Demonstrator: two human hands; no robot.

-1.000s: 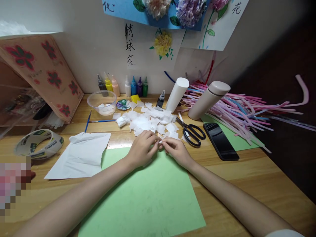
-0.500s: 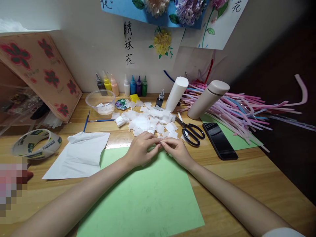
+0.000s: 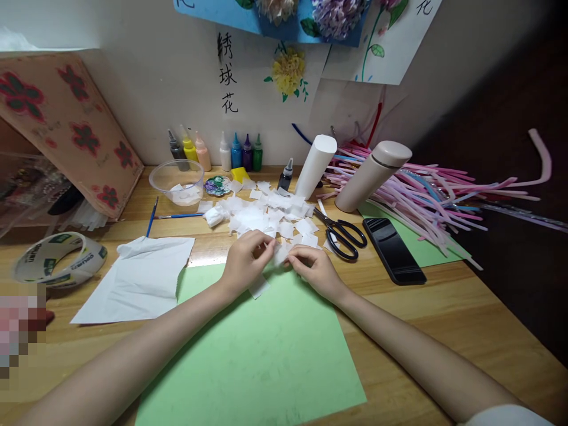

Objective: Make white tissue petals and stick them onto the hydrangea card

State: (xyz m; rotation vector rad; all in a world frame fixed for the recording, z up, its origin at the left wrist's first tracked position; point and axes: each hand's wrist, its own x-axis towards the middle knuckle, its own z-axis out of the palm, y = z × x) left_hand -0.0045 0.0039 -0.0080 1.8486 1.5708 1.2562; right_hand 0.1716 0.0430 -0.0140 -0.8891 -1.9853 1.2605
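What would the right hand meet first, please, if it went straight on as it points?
The right hand would likely meet the blurred paper piece, perhaps already touched, then the left hand; depth is unclear.

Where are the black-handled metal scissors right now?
In the head view, the black-handled metal scissors lie right of centre, between the scattered white paper squares and the flat black phone, beyond the right hand.
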